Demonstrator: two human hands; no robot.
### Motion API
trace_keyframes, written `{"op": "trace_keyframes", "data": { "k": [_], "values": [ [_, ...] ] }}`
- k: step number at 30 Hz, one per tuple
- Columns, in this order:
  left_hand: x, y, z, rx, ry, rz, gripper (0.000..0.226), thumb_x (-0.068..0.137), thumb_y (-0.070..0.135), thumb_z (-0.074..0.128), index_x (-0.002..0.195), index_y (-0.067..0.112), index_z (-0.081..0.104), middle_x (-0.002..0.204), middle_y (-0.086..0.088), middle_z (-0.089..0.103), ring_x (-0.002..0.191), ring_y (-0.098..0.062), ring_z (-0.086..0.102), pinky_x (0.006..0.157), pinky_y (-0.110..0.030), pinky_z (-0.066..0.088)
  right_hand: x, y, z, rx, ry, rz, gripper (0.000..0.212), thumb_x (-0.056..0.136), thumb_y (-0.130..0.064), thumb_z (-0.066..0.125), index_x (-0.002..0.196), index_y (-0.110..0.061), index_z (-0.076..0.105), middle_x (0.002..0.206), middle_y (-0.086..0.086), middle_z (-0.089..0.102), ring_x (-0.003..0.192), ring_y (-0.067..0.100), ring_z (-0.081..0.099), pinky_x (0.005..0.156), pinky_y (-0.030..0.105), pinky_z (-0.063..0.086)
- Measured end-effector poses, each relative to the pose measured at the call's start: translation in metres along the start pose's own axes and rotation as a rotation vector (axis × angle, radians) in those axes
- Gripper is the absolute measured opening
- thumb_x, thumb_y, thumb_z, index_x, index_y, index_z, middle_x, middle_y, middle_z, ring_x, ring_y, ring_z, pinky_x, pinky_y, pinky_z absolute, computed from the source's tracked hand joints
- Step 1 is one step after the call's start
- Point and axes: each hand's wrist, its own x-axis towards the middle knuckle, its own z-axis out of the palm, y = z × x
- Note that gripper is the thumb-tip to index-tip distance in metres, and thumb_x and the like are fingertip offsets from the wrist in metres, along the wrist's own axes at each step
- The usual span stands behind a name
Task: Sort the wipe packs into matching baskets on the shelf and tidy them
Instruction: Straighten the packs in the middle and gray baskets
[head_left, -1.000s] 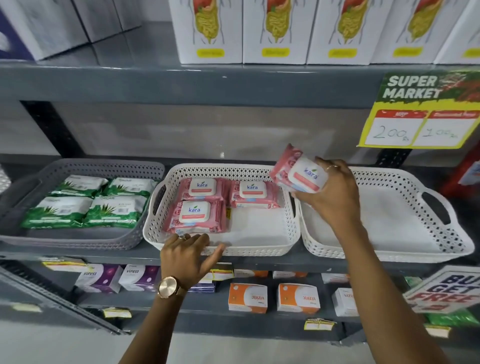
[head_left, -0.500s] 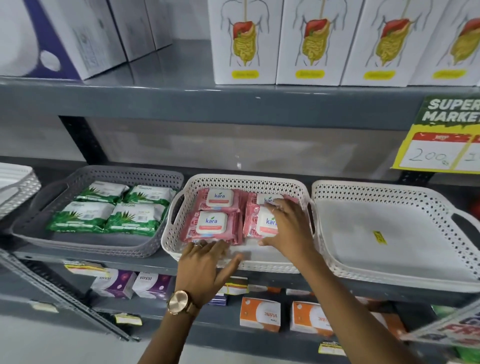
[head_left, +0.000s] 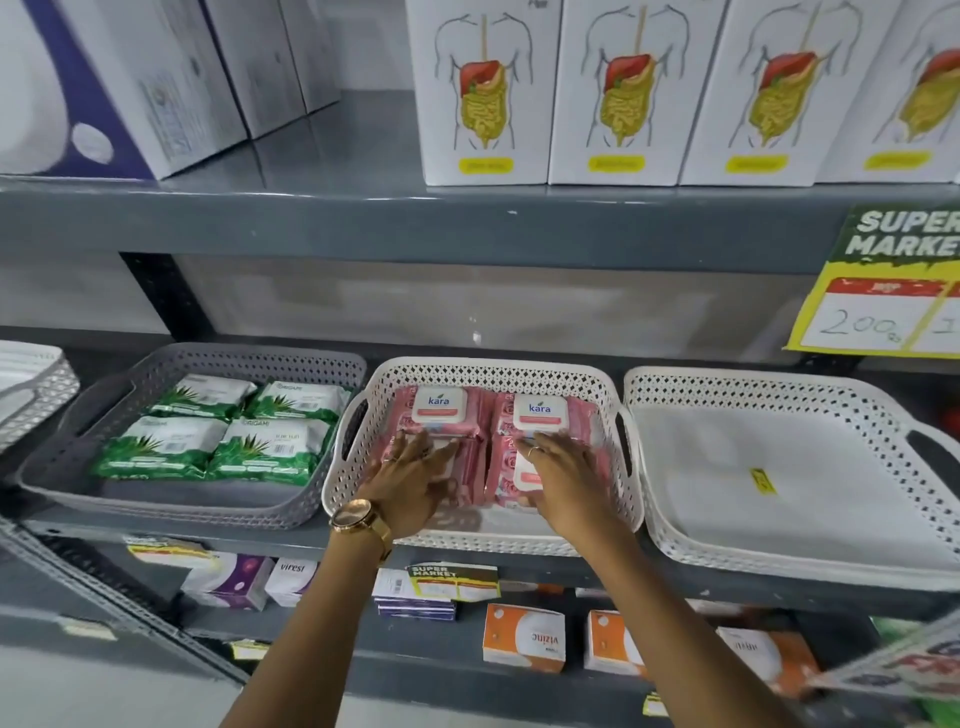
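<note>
light: bright, even, from above | shadows: soft, under the upper shelf (head_left: 363, 218) and below the baskets | glare: mild sheen on that shelf's top | blur: slight overall, heavier at lower right | distortion: wide-angle bowing at edges

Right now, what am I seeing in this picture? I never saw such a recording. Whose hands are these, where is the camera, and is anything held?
There is no machine: a person wears the camera on the head, so it looks down at their own arms. The left hand and right hand lie flat on the pink packs in the middle basket, pressing them; neither grips anything. The grey basket on the left holds four green packs. The right basket holds only a small yellow sticker.
</note>
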Motion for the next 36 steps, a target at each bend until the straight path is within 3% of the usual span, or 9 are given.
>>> {"op": "trace_keyframes", "data": {
  "k": [8, 12, 15, 17, 20, 22, 26, 31, 36],
  "values": [
    [-0.004, 0.01, -0.006, -0.07, 0.04, -0.018, 0.056, 0.095, 0.029, 0.052, 0.145, 0.033, 0.028, 0.154, -0.004, 0.023, 0.143, -0.031, 0.014, 0.114, -0.053, 0.024, 0.0, 0.001, -0.002, 0.049, -0.094, 0.017, 0.068, 0.085, -0.012, 0.066, 0.144, -0.022, 0.033, 0.156, 0.002, 0.03, 0.147, 0.025, 0.017, 0.12, 0.051, 0.012],
    [-0.005, 0.013, -0.008, -0.119, 0.024, -0.042, 0.056, 0.095, 0.03, 0.051, 0.146, 0.034, 0.027, 0.155, -0.002, 0.02, 0.143, -0.028, 0.013, 0.115, -0.051, 0.02, 0.0, 0.002, -0.004, 0.098, -0.137, 0.009, 0.071, 0.087, -0.013, 0.064, 0.146, -0.024, 0.028, 0.16, 0.001, 0.018, 0.149, 0.027, 0.003, 0.12, 0.053, 0.004],
    [-0.006, 0.016, -0.015, 0.003, -0.022, -0.027, 0.058, 0.094, 0.04, 0.048, 0.145, 0.041, 0.018, 0.155, 0.001, 0.02, 0.144, -0.032, 0.012, 0.116, -0.057, 0.015, -0.003, 0.008, -0.008, 0.12, -0.179, -0.029, 0.067, 0.092, -0.032, 0.055, 0.149, -0.027, 0.019, 0.161, 0.0, 0.006, 0.148, 0.027, -0.006, 0.12, 0.052, -0.001],
    [-0.002, 0.022, -0.028, 0.117, -0.068, -0.01, 0.057, 0.095, 0.049, 0.042, 0.146, 0.038, 0.019, 0.156, 0.001, 0.018, 0.144, -0.034, 0.011, 0.116, -0.06, 0.008, 0.001, 0.007, -0.015, 0.165, -0.104, -0.037, 0.064, 0.093, -0.048, 0.043, 0.148, -0.024, 0.022, 0.161, 0.001, 0.007, 0.148, 0.029, -0.004, 0.12, 0.05, 0.001],
    [0.022, 0.026, -0.044, 0.192, 0.128, -0.008, 0.055, 0.094, 0.05, 0.029, 0.146, 0.032, 0.023, 0.156, -0.002, 0.021, 0.144, -0.028, 0.016, 0.118, -0.052, 0.013, 0.025, -0.002, -0.021, 0.173, 0.065, -0.013, 0.062, 0.097, -0.049, 0.03, 0.148, -0.016, 0.021, 0.161, 0.005, 0.008, 0.148, 0.03, -0.005, 0.119, 0.047, 0.002],
    [0.043, 0.019, -0.043, 0.177, 0.193, -0.024, 0.063, 0.091, 0.051, 0.016, 0.15, 0.028, 0.011, 0.16, -0.002, 0.007, 0.146, -0.024, 0.006, 0.12, -0.047, 0.007, 0.046, -0.006, -0.015, 0.103, 0.06, 0.037, 0.065, 0.098, -0.049, 0.024, 0.15, -0.013, 0.009, 0.161, 0.009, 0.001, 0.147, 0.032, -0.009, 0.119, 0.047, -0.003],
    [0.064, 0.005, -0.013, 0.22, 0.088, -0.049, 0.063, 0.093, 0.055, 0.009, 0.148, 0.03, -0.01, 0.157, -0.002, -0.017, 0.145, -0.022, -0.014, 0.119, -0.049, -0.004, 0.066, -0.002, 0.009, -0.108, -0.031, 0.098, 0.067, 0.097, -0.051, 0.015, 0.149, -0.016, -0.008, 0.161, 0.007, -0.011, 0.146, 0.029, -0.015, 0.119, 0.052, -0.008],
    [0.066, -0.004, 0.005, 0.139, 0.133, -0.066, 0.069, 0.078, 0.061, -0.012, 0.142, 0.035, -0.018, 0.152, 0.0, -0.025, 0.143, -0.022, -0.019, 0.118, -0.048, -0.012, 0.064, 0.002, 0.016, -0.183, -0.001, 0.093, 0.066, 0.087, -0.056, -0.003, 0.141, -0.021, -0.02, 0.16, 0.005, -0.015, 0.146, 0.028, -0.017, 0.118, 0.054, -0.006],
    [0.066, -0.005, 0.011, 0.161, 0.157, -0.051, 0.067, 0.083, 0.057, -0.008, 0.143, 0.031, -0.022, 0.15, -0.004, -0.03, 0.141, -0.025, -0.024, 0.114, -0.048, -0.019, 0.068, 0.004, 0.022, -0.2, 0.006, 0.096, 0.076, 0.07, -0.058, -0.021, 0.137, -0.022, -0.024, 0.156, 0.003, -0.022, 0.145, 0.028, -0.019, 0.119, 0.056, -0.003]
  ]
}}
